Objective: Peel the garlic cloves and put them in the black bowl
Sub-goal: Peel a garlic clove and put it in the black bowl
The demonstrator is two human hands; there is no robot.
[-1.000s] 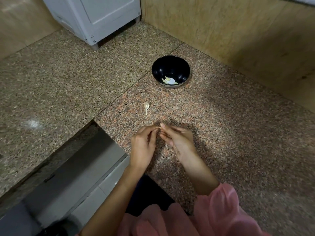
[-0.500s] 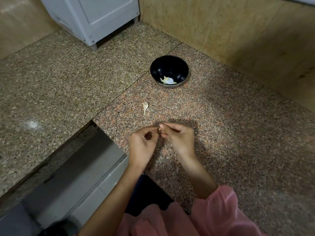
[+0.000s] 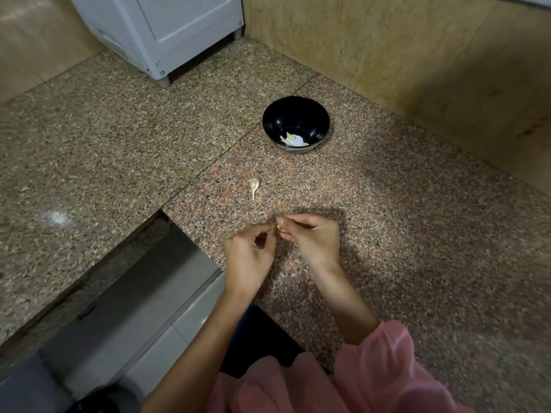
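At about eight o'clock from the bowl, the left hand (image 3: 249, 257) hangs just over the granite surface (image 3: 417, 234), its fingers (image 3: 264, 234) curled, thumb and forefinger pinching at the garlic clove (image 3: 278, 226), most likely its skin. The clove is tiny and mostly hidden, so how much skin remains cannot be told. Straight above, at twelve o'clock from the hands, a loose piece of garlic skin (image 3: 254, 186) lies alone on the surface. The right hand (image 3: 314, 238) meets the left at the clove, its fingers (image 3: 293, 223) curled and pinching it from the other side. Farther off, at one o'clock from the hands, the black bowl (image 3: 316, 114) holds a few pale peeled pieces (image 3: 292, 140). The risk, I judge: so small a clove could slip from the pinch if the skin tears suddenly, dropping to the surface or off the near edge at seven o'clock.
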